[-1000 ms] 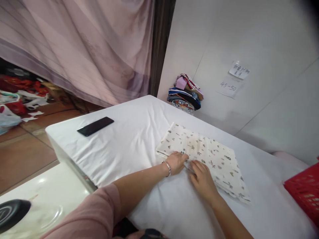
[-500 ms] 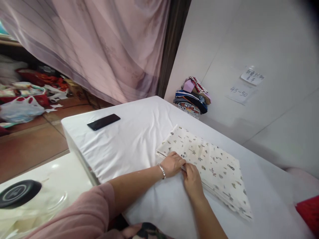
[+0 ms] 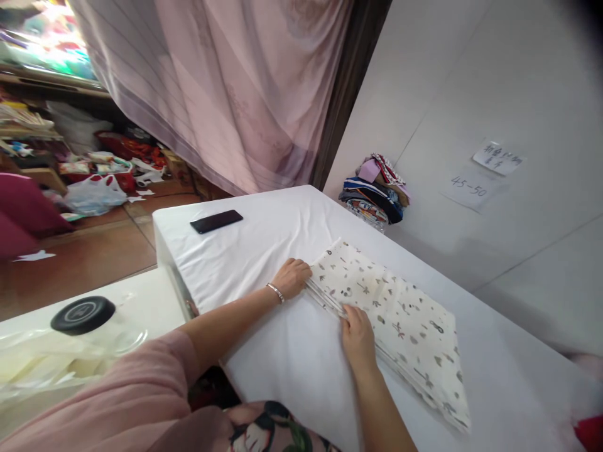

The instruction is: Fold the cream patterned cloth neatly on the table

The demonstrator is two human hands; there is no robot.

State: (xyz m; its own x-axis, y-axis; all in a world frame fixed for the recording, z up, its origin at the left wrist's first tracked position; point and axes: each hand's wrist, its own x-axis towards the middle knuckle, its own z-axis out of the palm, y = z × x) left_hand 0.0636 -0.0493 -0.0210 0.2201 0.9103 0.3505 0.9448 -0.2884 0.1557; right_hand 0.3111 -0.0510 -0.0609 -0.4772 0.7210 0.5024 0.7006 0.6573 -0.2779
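A folded cream cloth with small printed motifs lies flat on the white-covered table. My left hand, with a silver bracelet at the wrist, has its fingers curled on the cloth's near-left corner. My right hand is closed on the cloth's near edge, a little further right. Both hands grip the layered edge.
A black phone lies near the table's far-left end. A pile of folded coloured clothes sits against the wall. Paper notes hang on the wall. A pink curtain hangs behind. A black disc rests on plastic at left.
My left hand has slid left along the cloth's edge to its corner, away from my right hand. The view has swung to the left, and the red basket has almost left the frame.
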